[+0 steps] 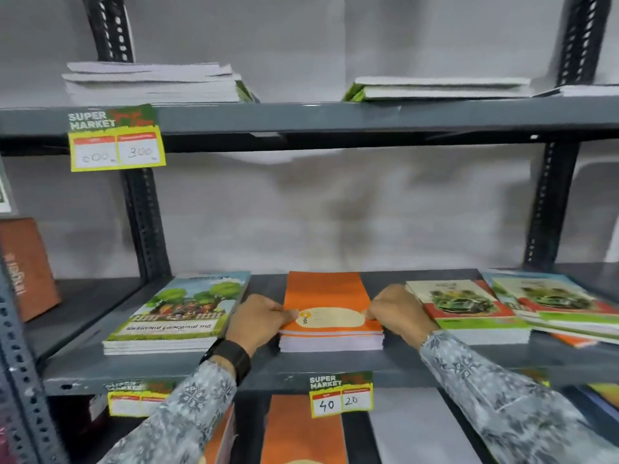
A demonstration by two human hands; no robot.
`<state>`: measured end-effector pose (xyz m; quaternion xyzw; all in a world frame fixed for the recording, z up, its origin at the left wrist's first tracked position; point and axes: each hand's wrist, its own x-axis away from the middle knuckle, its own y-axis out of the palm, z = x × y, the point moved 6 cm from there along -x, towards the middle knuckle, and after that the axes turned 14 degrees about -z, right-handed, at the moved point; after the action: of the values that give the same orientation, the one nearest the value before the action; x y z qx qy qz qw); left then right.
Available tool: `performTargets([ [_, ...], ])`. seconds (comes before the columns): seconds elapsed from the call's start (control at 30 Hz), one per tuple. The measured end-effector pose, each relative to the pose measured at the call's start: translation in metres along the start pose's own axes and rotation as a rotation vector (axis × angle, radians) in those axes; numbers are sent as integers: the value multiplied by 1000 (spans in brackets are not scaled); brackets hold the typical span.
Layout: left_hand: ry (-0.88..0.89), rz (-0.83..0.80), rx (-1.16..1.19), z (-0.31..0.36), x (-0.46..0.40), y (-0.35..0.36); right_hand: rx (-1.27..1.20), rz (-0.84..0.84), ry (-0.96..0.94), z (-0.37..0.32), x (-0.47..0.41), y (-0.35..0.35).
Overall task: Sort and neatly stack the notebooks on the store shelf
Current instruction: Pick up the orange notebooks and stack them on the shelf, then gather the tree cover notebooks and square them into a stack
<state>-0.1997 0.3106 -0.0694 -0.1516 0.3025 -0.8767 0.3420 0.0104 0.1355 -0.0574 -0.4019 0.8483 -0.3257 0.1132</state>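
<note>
So that its edges are squared, the orange stack of notebooks (pixel 331 313) at lower centre is pinched by left hand (pixel 259 318) and right hand (pixel 398 311), fingers (pixel 284 313) pressed together.

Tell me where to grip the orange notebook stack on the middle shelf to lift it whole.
Grip the orange notebook stack by its two long side edges, near the front, coming from both sides as the left hand and right hand do now. It lies flat, with narrow gaps beside it and overhead space limited.
</note>
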Motion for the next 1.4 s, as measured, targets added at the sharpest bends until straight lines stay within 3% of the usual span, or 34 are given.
performTargets([
  [0.1,14,98,-148,29,8,-6,3,26,-106,0,0,-18],
  [0.23,196,260,-148,107,14,11,-98,170,-305,7,11,-77],
  [0.4,357,169,-99,214,-4,101,4,355,-405,54,28,-185],
  [0.57,438,10,-63,296,-28,207,-15,387,-285,140,39,-275],
  [0.67,439,-54,-103,334,-40,268,71,364,-85,201,41,-319],
  [0.8,304,-196,-431,346,-64,334,300,180,232,252,42,-333],
  [0.93,202,-227,-665,351,-79,373,337,40,295,273,35,-328],
  [1.07,111,-226,-817,354,-88,390,322,20,299,272,22,-327],
  [1.23,93,-266,-628,355,-92,389,228,93,339,277,25,-335],
  [1.4,100,-209,-206,347,-86,370,76,230,232,267,33,-346],
])
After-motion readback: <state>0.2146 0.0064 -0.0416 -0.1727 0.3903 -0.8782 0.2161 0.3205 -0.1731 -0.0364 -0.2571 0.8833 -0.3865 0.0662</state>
